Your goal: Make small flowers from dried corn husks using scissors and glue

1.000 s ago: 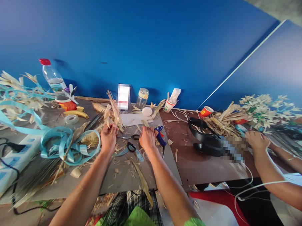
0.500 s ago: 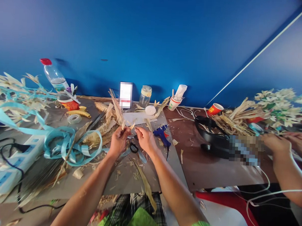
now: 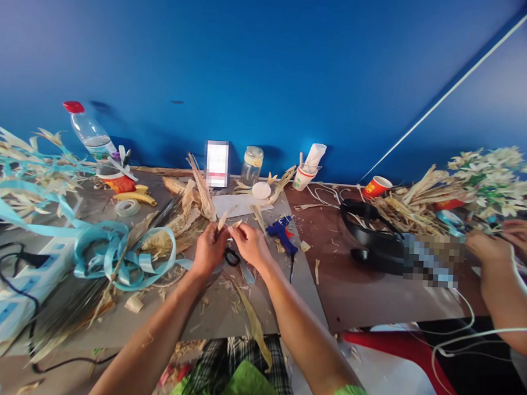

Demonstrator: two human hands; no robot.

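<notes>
My left hand (image 3: 209, 248) and my right hand (image 3: 249, 244) meet over the grey board (image 3: 223, 312), fingers pinched together. Between them they hold small pale strips of dried corn husk (image 3: 223, 221) that stick up from the fingertips. Black-handled scissors (image 3: 232, 256) lie on the board just under the hands. A blue glue gun (image 3: 282, 231) rests right of my right hand. A heap of dried husks (image 3: 181, 223) lies left of my left hand.
Light blue ribbon (image 3: 108, 249) coils at left beside a white power strip (image 3: 10, 297). A water bottle (image 3: 88, 130), glass jar (image 3: 251, 165), paper cups (image 3: 303, 177) line the blue wall. Another person's hands (image 3: 490, 248) work at right near a black holder (image 3: 370, 237) and husk flowers (image 3: 487, 178).
My two hands have come together from apart and lifted small husk strips between their fingertips. The other person's hands have shifted to the right.
</notes>
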